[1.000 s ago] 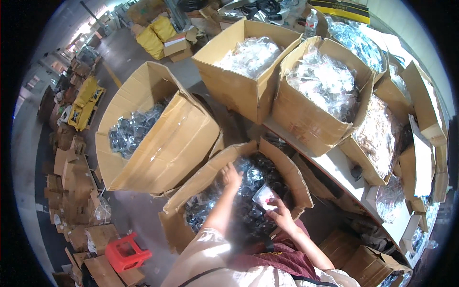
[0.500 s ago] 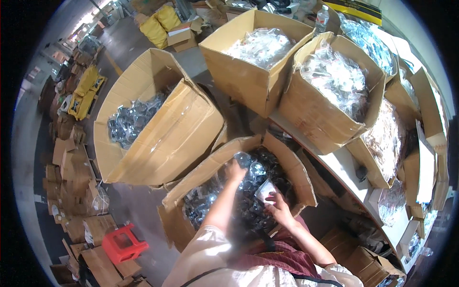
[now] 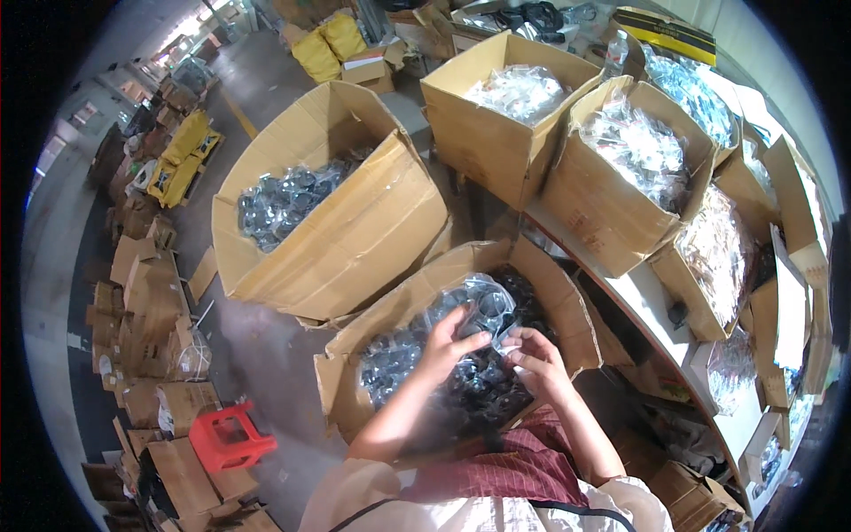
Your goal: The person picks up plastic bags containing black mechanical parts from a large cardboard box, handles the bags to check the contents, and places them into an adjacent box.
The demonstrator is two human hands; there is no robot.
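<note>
Left hand [image 3: 450, 347] clamped on clear plastic bag [image 3: 493, 306]
Right hand [image 3: 539, 362] curled close beside it; grip I can't make out.

Shirt [image 3: 443, 518]: a loose cream-white garment is wrinkling into folds
Sleeves [image 3: 347, 489]: the same pale cloth is ending wide, leaving forearms [image 3: 397, 418] bare
Maroon cloth [image 3: 505, 463]: it is draping over the front — thin lighter lines are running through it
Black band [image 3: 581, 508]: a narrow strip is curving across the shirt
Hands: left hand [image 3: 446, 344] and right hand [image 3: 541, 362] are showing bare
</note>
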